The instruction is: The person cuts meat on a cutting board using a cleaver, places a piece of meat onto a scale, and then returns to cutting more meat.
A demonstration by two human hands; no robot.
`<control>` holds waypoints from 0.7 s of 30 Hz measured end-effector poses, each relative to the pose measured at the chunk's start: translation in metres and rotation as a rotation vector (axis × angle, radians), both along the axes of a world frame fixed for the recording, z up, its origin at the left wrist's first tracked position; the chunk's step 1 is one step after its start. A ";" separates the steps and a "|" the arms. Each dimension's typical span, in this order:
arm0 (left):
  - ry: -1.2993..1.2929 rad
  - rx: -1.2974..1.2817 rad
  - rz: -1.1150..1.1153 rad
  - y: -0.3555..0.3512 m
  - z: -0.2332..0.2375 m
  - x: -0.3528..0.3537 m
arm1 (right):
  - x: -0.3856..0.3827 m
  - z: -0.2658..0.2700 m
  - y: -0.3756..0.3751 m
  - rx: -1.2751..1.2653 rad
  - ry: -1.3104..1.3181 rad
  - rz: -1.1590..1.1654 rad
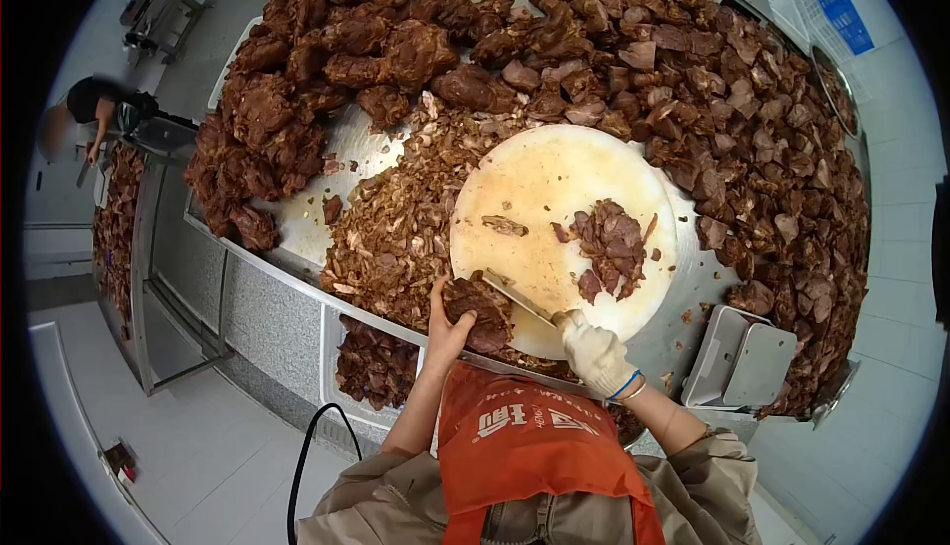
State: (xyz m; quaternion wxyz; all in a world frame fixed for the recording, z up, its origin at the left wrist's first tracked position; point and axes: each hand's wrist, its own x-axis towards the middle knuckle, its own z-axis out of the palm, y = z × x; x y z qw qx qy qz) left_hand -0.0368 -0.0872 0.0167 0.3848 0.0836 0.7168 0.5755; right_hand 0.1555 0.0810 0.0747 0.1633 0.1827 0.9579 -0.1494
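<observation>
My bare left hand holds a dark brown piece of meat at the lower left edge of the round cutting board. In my right hand, which wears a white glove, is a knife; its blade points up and left, its tip near the top of the meat. A small heap of cut meat lies on the board's right part, and a small scrap lies left of centre. Pale trimmings are piled along the board's left side.
Large meat chunks are heaped at the upper left, smaller pieces along the right. A metal scale stands at the lower right. Below the table edge is a bin of meat. Another person stands far left.
</observation>
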 end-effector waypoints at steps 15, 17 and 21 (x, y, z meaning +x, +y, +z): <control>-0.336 0.316 0.309 -0.054 0.016 0.005 | -0.049 -0.052 0.030 -0.110 0.278 -0.278; -0.179 0.353 0.285 -0.065 0.028 0.000 | -0.051 -0.061 0.032 -0.204 0.337 -0.447; 0.115 0.233 0.259 -0.054 0.066 -0.012 | -0.071 -0.047 -0.007 -0.018 0.209 -0.256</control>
